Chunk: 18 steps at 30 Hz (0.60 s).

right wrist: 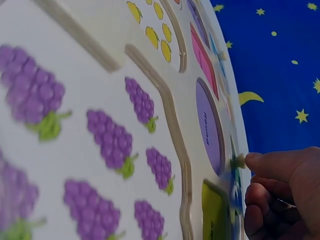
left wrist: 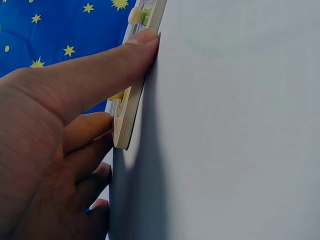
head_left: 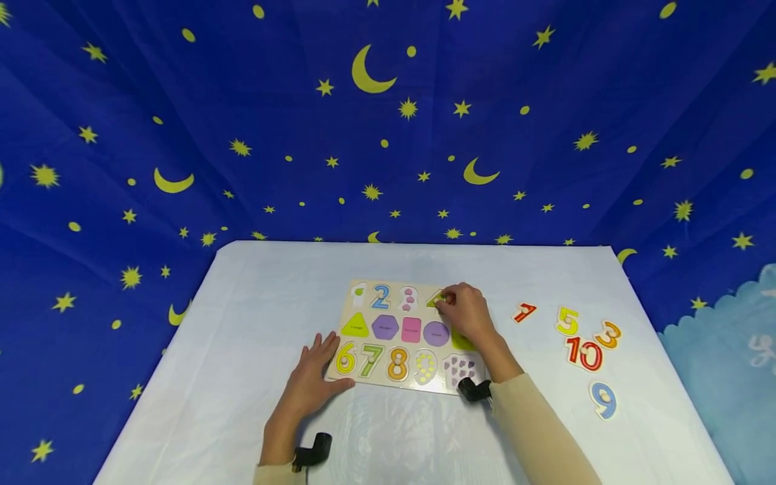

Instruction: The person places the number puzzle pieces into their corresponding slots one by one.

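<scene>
Right hand [head_left: 465,314] pinches the peg of a green number piece [head_left: 435,300] at the top right of the puzzle board [head_left: 405,335], mid-table. Left hand [head_left: 312,374] flat, fingers straight, pressing the board's near-left edge

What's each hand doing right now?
Left hand: open, fingers flat against the puzzle board edge.
Right hand: pinching the green piece by its peg.

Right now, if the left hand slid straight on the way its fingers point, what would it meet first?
The left hand already touches the puzzle board at its near-left corner; going on, it would probably meet the yellow 6 first, though depth is uncertain.
</scene>
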Each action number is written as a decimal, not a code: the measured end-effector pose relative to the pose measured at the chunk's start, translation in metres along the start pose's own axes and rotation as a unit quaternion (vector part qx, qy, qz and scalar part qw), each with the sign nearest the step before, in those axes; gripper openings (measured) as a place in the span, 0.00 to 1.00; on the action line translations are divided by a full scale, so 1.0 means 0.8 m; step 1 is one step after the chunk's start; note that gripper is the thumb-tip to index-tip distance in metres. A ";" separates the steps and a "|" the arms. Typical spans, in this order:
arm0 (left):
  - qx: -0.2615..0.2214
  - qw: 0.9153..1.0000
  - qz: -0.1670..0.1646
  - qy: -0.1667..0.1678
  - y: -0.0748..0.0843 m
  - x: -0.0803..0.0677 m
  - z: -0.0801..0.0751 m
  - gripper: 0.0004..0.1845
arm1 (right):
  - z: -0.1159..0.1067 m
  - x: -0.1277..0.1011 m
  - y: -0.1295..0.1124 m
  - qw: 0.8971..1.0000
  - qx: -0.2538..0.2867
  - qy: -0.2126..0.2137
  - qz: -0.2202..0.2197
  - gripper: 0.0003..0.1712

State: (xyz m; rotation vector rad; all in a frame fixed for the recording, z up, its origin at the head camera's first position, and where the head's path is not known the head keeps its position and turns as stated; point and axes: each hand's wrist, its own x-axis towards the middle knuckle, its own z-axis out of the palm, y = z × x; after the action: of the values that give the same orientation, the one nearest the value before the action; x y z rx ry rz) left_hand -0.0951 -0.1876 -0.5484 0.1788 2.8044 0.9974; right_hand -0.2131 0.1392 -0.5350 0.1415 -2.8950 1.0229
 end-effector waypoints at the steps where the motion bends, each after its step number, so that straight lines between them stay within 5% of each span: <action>1: -0.001 1.000 0.003 0.002 0.000 0.000 0.000 0.52 | -0.001 0.000 0.002 1.000 0.002 0.001 -0.003 0.16; 18: 0.001 1.000 -0.002 -0.007 0.000 0.001 -0.001 0.52 | -0.023 -0.020 0.029 0.999 0.011 0.047 0.020 0.17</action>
State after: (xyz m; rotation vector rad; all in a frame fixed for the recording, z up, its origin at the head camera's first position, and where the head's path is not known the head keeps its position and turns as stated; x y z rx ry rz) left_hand -0.0960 -0.1877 -0.5481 0.1799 2.7922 0.9888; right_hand -0.1994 0.1695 -0.5368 0.0367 -2.8146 1.0371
